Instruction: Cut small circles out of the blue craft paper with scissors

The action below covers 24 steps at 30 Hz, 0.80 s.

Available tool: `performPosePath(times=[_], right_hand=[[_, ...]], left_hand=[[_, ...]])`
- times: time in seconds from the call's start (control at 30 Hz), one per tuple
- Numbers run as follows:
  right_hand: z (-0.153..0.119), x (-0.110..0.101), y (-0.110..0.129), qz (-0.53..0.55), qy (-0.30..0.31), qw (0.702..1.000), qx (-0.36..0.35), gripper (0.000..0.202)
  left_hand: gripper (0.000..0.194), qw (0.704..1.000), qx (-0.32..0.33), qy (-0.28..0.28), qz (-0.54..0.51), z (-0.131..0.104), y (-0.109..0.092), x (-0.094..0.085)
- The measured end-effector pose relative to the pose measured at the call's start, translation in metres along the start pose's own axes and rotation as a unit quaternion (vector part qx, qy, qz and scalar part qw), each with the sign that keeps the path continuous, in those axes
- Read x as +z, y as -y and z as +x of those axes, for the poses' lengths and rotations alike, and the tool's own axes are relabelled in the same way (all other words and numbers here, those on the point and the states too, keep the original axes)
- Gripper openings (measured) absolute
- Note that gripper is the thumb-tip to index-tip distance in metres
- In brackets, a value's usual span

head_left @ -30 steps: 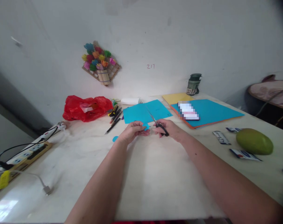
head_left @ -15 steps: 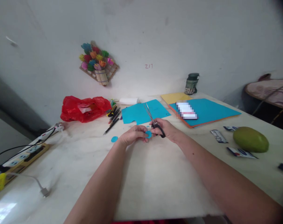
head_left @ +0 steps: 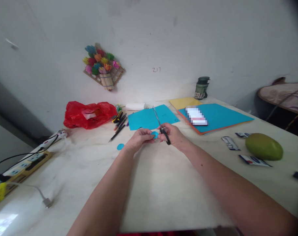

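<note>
Blue paper piece (head_left: 154, 134), small and roundish, sits pinched in the fingers of my left hand (head_left: 139, 139), over the surface (head_left: 149, 193) and just short of the blue sheet (head_left: 146, 119). Compared with half a second ago, my left hand has gone a little farther from me and taken the piece with it; it now covers most of the notch that showed in the sheet's near edge. To the right, my right hand (head_left: 173, 135) has its fingers clamped on the black-handled scissors (head_left: 166, 137), whose handles now show more edge-on; the blades point away from me over the sheet. My right fingertips come right up to the piece, and I cannot tell whether they touch it.

At the far left, the power strip (head_left: 28, 167) runs along the side of the surface, with a cable plug (head_left: 47, 203) nearer me. A broad pale stretch reaches from there to the blue disc (head_left: 120, 147), flat just left of my wrist. Beyond lie the red bag (head_left: 89, 115) and the pens (head_left: 117, 133). Between my forearms the surface runs down to its near edge. Past my right hand, the paper stack (head_left: 229, 114) bears a phone (head_left: 196, 116); nearer me, packets (head_left: 230, 143) lie beside the green fruit (head_left: 264, 146).
</note>
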State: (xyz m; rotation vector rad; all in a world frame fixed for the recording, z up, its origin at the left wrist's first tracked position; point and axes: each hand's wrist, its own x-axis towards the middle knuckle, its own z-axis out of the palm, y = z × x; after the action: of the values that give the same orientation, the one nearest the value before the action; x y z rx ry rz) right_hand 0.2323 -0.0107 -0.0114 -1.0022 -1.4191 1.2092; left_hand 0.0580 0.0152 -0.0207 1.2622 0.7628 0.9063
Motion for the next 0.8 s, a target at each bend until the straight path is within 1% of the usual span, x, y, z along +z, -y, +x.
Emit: performPosePath(times=[0.1,0.2,0.27,0.5,0.67,0.8], right_hand=[[-0.001,-0.001,0.0,-0.006,0.004,1.0,0.006,0.034],[-0.002,-0.005,0.002,-0.031,0.008,0.999,0.043,0.037],[-0.001,-0.01,0.003,-0.046,0.017,0.997,0.064,0.037],[0.002,-0.027,-0.003,-0.122,0.084,0.986,0.071,0.031],[-0.001,-0.026,0.0,-0.139,0.112,0.98,0.09,0.029],[-0.003,-0.023,0.002,-0.147,0.13,0.976,0.092,0.027]], left_hand=[[0.027,0.999,0.015,-0.041,-0.011,0.001,-0.002,0.002],[0.029,0.996,0.031,-0.083,-0.027,0.001,-0.005,0.003],[0.029,0.994,0.036,-0.095,-0.039,0.001,-0.006,0.003],[0.027,0.993,0.037,-0.085,-0.076,0.001,-0.007,0.0],[0.024,0.989,0.045,-0.087,-0.113,0.002,-0.006,-0.002],[0.023,0.984,0.049,-0.093,-0.141,0.003,-0.004,-0.002]])
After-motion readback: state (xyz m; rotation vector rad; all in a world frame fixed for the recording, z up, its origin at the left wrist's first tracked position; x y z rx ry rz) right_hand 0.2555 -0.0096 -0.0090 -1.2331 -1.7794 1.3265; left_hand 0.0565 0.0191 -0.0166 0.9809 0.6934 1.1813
